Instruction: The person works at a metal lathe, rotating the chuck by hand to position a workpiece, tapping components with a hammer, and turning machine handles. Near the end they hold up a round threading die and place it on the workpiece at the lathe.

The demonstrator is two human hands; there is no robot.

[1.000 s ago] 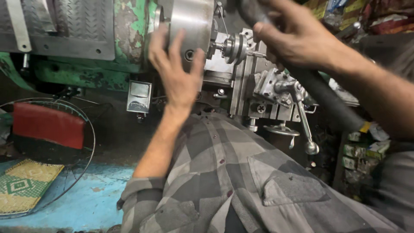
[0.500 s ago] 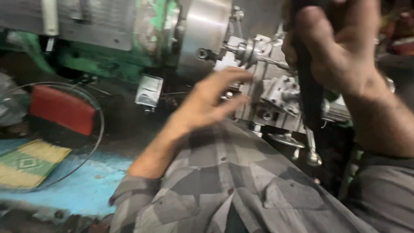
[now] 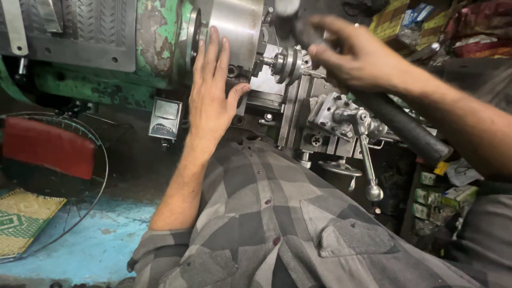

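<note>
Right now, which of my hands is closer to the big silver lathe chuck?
Left. Your left hand lies flat against the chuck, fingers on its face. Your right hand is off to the chuck's right, gripping a long black bar.

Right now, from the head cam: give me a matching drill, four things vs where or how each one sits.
Things:
1. left hand
2. right hand
3. lever with ball end
4. small grey gauge box

States:
A. hangs down from the tool post
B. grips a long dark bar
C. flat, fingers spread, on the silver chuck
D. mounted on the machine front, left of the wrist

Pairs: 1-C, 2-B, 3-A, 4-D
</note>
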